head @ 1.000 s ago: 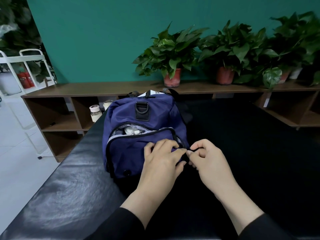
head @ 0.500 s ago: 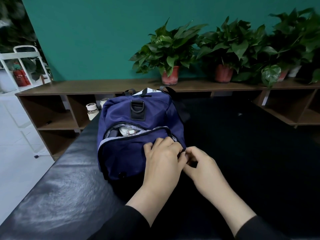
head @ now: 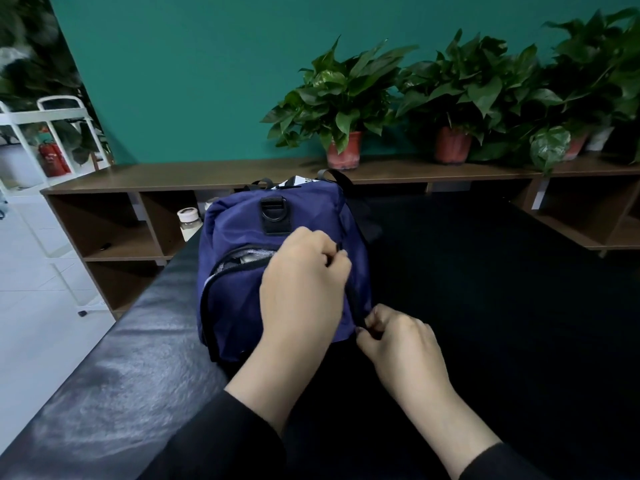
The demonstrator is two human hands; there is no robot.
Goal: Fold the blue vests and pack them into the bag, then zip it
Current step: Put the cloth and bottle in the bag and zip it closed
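A dark blue bag stands on the black table with its end panel facing me. The panel's zip gapes at the top left, showing grey lining and something pale inside. My left hand lies over the panel's upper right, fingers curled and pinching at the zip line near the corner. My right hand pinches the black zip edge at the bag's lower right corner. No blue vests are visible outside the bag.
A long wooden shelf unit runs behind the table, carrying several potted plants. A white-capped bottle stands in a cubby beside the bag. A white rack and a red extinguisher are at far left.
My left hand has slid up the right side of the panel along the zip, and that side now looks closed. My right hand dropped lower, holding the bag's bottom right corner.
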